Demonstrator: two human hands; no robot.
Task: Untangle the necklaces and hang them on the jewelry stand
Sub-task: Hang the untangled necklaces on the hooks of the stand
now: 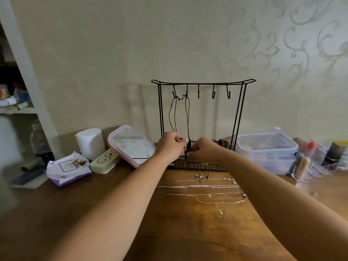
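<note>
Head view shows the task partly done: one black cord necklace (pixel 185 113) hangs from the two leftmost hooks of the jewelry stand (pixel 203 82), its loops falling straight down to the fingers. Three hooks to the right of it are bare. Nearer the person than the fingers, on the desk (pixel 188 232), lie a flower pendant necklace (pixel 201 178), a silver chain (pixel 197 186) and a thin gold chain (pixel 216 197), laid out apart rather than knotted, not yet hung.

Both arms reach forward, wrists close together at the stand's wire basket (pixel 195 166). The left hand (pixel 170 143) has its fingers curled around the cord's lower end. The right hand (pixel 204 149) seems to pinch the dark pendant, though blur makes that grip uncertain.
</note>
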